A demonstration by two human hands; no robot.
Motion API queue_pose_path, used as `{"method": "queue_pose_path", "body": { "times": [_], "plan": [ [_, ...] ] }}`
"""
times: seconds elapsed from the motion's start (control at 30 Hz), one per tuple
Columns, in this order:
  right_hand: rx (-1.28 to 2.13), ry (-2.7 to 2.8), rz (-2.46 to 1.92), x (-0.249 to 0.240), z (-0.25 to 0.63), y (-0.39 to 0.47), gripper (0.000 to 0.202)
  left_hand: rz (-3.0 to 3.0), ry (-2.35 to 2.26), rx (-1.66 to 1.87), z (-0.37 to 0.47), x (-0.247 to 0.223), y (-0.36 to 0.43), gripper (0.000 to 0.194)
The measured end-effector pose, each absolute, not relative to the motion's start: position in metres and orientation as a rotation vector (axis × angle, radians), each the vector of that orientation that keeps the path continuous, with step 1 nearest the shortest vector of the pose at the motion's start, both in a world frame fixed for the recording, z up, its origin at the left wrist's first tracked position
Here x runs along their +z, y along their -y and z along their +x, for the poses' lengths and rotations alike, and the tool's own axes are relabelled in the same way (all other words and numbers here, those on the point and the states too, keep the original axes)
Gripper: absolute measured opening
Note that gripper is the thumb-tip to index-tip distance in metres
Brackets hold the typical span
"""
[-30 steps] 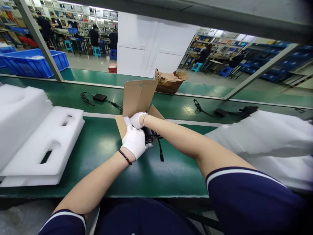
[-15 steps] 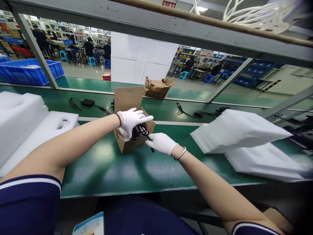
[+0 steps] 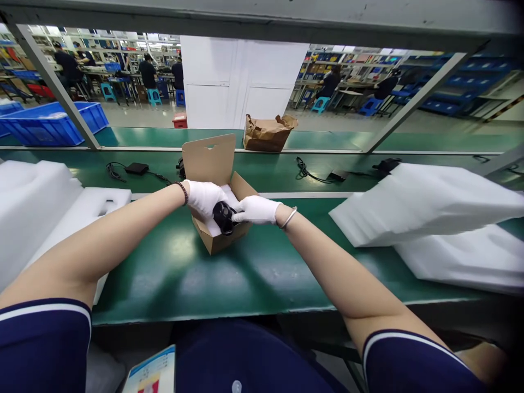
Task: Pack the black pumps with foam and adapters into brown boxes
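Note:
An open cardboard box (image 3: 210, 158) stands on the green table, its lid raised at the back and white foam (image 3: 229, 194) inside. Over its front part is a black device (image 3: 223, 217) with a cable. My left hand (image 3: 206, 197), in a white glove, is closed on the device from the left, its fingertips partly hidden. From the right, my right hand (image 3: 257, 210), also gloved, pinches the black device at its right side.
White foam blocks lie at the left (image 3: 36, 202) and right (image 3: 429, 202). Behind are black adapters (image 3: 137, 168) with cables, a crumpled brown paper bag (image 3: 268, 134) and a blue bin (image 3: 53, 123). Frame posts rise behind the table. People sit in the background.
My left hand has closed from spread fingers. My right hand has moved up and left, from the cable end to the device. The cable bundle is now mostly hidden. The view has shifted slightly.

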State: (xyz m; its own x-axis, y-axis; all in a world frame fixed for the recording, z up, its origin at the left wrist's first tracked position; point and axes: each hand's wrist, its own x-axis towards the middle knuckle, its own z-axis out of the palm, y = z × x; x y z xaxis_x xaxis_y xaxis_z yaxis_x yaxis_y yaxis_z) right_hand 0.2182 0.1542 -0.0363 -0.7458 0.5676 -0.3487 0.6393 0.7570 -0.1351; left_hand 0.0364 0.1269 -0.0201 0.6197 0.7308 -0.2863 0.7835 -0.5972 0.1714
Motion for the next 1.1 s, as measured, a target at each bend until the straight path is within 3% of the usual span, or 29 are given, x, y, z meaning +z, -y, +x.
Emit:
{"method": "queue_pose_path", "body": {
  "times": [0.13,0.27,0.5,0.6,0.67,0.77,0.83,0.97,1.1],
  "plan": [
    [-0.2,-2.606,0.907,-0.035,0.214,-0.163,0.031,2.658,-1.217,-0.482,0.05,-0.031,-0.13,0.07],
    [-0.502,-2.6,1.024,-0.034,0.223,-0.168,0.024,2.712,-1.317,-0.547,0.059,-0.032,-0.135,0.079],
    [-1.333,-2.551,1.009,-0.035,0.251,-0.174,0.029,2.713,-1.464,-0.435,0.06,-0.018,-0.151,0.052],
    [-1.488,-2.458,1.043,-0.035,0.253,-0.174,0.037,2.779,-1.497,-0.447,0.061,-0.022,-0.155,0.049],
    [-1.27,-2.535,0.984,-0.036,0.247,-0.172,0.04,2.775,-1.528,-0.519,0.065,-0.025,-0.155,0.052],
    [-0.559,-2.62,0.913,-0.034,0.23,-0.169,0.036,2.694,-1.591,-0.648,0.078,-0.031,-0.151,0.05],
    [-0.264,-2.576,0.872,-0.032,0.22,-0.169,0.035,2.639,-1.641,-0.697,0.088,-0.036,-0.147,0.049],
    [-0.434,-2.596,0.796,-0.031,0.214,-0.172,0.043,2.569,-1.685,-0.717,0.098,-0.05,-0.143,0.067],
    [-0.21,-2.749,0.949,-0.04,0.215,-0.169,0.035,2.517,-1.557,-0.728,0.08,-0.048,-0.144,0.052]
  ]
}}
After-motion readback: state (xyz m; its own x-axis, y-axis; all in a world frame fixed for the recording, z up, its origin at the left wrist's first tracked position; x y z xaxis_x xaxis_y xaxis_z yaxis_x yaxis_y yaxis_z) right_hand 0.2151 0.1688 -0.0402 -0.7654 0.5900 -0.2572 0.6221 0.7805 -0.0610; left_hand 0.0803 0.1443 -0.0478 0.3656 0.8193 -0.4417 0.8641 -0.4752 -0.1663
